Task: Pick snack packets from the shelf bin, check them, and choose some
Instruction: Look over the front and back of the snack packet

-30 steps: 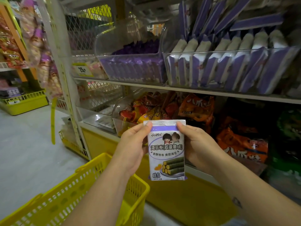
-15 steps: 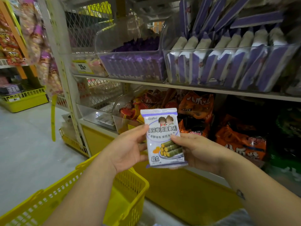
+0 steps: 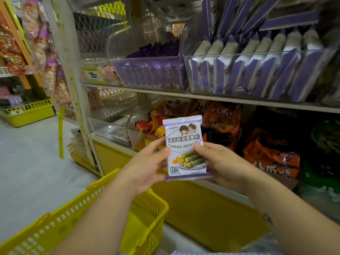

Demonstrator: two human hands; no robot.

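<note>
A white and purple snack packet [image 3: 184,144] with a seaweed-roll picture stands upright, front side toward me, between both hands. My left hand [image 3: 147,165] pinches its left edge with the thumb on the front. My right hand [image 3: 219,162] pinches its right edge the same way. Up on the shelf, a clear bin [image 3: 261,74] holds several matching purple and white packets stood on edge. A second clear bin [image 3: 147,70] to its left holds darker purple packets.
A yellow shopping basket [image 3: 103,218] hangs below my left forearm. The lower shelf holds orange and red snack bags [image 3: 270,157]. A white shelf post [image 3: 73,80] stands to the left, and a yellow floor bin [image 3: 27,113] sits beyond it.
Both hands slid from the packet's top corners down to its middle edges, and the packet rose slightly and moved nearer the shelf.
</note>
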